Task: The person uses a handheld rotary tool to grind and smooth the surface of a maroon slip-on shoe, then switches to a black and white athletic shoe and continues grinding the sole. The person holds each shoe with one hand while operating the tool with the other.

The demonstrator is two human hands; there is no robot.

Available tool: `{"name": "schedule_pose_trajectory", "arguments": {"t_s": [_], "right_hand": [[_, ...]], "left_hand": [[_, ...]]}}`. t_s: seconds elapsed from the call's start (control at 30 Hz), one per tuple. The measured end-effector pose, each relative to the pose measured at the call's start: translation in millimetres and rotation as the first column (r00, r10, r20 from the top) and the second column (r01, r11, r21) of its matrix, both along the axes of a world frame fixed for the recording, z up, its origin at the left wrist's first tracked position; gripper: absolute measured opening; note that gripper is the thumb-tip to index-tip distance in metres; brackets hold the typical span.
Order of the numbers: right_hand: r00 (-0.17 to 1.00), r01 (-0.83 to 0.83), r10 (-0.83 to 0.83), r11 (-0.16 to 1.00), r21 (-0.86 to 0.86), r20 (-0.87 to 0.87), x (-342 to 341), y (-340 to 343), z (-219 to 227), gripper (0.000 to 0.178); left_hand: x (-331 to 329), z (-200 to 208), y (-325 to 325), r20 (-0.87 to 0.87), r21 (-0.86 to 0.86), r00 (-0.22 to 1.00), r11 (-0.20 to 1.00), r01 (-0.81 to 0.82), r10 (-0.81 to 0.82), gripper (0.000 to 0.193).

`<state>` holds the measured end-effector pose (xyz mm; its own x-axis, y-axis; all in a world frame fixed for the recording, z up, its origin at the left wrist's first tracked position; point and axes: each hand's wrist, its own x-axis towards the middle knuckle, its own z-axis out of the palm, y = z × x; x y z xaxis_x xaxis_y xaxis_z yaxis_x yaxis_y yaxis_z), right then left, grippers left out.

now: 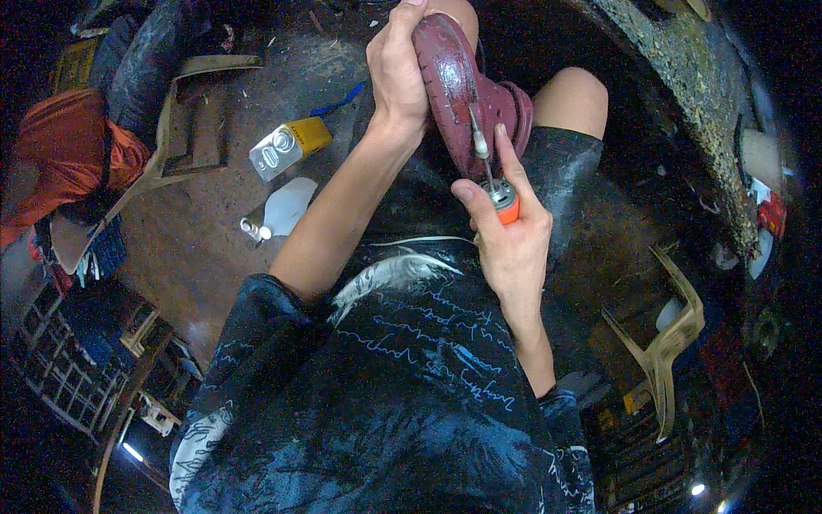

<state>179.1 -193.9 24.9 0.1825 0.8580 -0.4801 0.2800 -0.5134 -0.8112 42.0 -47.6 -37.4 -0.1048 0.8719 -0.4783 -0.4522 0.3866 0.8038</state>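
Note:
My left hand (pixel 401 81) is closed along the left side of a dark red shoe (pixel 447 81), which rests over my knees with its long, shiny, ridged-edged side toward me. In my right hand (pixel 516 244) is an awl-like tool with a round orange handle (pixel 509 208). My thumb lies on one side of its metal collar and my index finger stretches up the other side. From the collar a thin metal shaft with a pale piece on it points up against the shoe. Whether its tip is in the shoe, I cannot tell.
On the brown floor to my left lie a yellow-and-silver can (pixel 289 147), a white plastic bottle (pixel 289 206) and a blue strip (pixel 341 100). A plastic chair (pixel 163 154) with orange cloth (pixel 68 158) stands beyond. A rough-edged slab (pixel 676 94) and another chair (pixel 664 351) are at right.

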Motion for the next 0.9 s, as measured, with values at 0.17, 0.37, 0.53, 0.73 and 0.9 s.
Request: {"name": "schedule_pose_trajectory", "arguments": {"t_s": [0.17, 0.37, 0.53, 0.73, 0.9], "right_hand": [[0.998, -0.029, 0.029, 1.000, 0.005, 0.048, 0.0, -1.6, 0.6, 0.083], [0.998, -0.040, 0.036, 0.997, 0.059, 0.054, -1.3, -2.9, -2.4, 0.086], [0.997, -0.041, 0.035, 0.995, 0.090, 0.072, -2.2, -4.8, -5.0, 0.088], [0.994, -0.070, 0.060, 0.993, 0.099, 0.096, -1.5, -4.2, -3.7, 0.090], [0.992, -0.083, 0.073, 0.992, 0.100, 0.103, 0.8, -6.6, -4.2, 0.088]], "left_hand": [[0.3, -2.8, 1.4, -0.001, 0.016, 1.000, 0.999, -0.029, 0.029, 0.060], [0.4, -6.2, 1.7, -0.031, 0.033, 0.999, 0.999, -0.033, 0.034, 0.059], [0.4, -6.9, 1.8, -0.039, 0.053, 0.999, 0.998, -0.027, 0.029, 0.058], [4.0, -2.1, 2.7, -0.055, 0.043, 0.997, 0.997, -0.059, 0.061, 0.057], [2.6, -3.6, 1.1, -0.046, 0.040, 0.998, 0.998, -0.038, 0.040, 0.055]]}}
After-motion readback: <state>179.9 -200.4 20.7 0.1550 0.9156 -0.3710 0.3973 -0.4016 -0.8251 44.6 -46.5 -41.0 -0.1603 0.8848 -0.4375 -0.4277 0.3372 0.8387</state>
